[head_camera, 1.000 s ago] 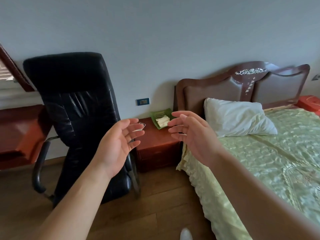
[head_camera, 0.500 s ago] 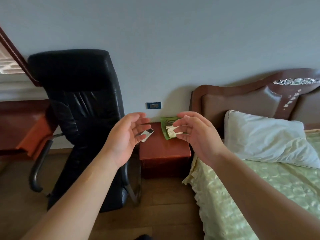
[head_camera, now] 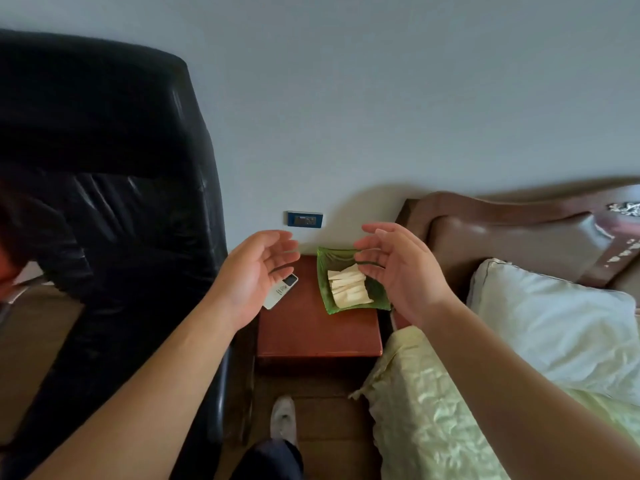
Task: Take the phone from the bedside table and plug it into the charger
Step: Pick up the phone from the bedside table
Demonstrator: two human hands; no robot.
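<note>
The red-brown bedside table (head_camera: 311, 336) stands between a chair and the bed. A white handset with a small dark screen (head_camera: 283, 292) lies at the table's left edge, and my left hand partly covers it. My left hand (head_camera: 256, 275) hovers over that edge, open, palm facing right. My right hand (head_camera: 398, 271) is open too, palm facing left, above the table's right side. Neither hand holds anything. A blue wall socket (head_camera: 304, 219) sits on the wall just behind the table. I see no charger or cable.
A green glass dish (head_camera: 322, 271) with folded pale paper strips sits at the table's back right. A black leather office chair (head_camera: 104, 202) stands close on the left. The bed (head_camera: 450, 410), white pillow (head_camera: 554, 323) and headboard (head_camera: 502, 230) are on the right. My foot (head_camera: 284, 420) is on the wooden floor.
I have come closer to the bedside table and now look down on it. Both open hands have stayed apart in front of me, now over the tabletop.
</note>
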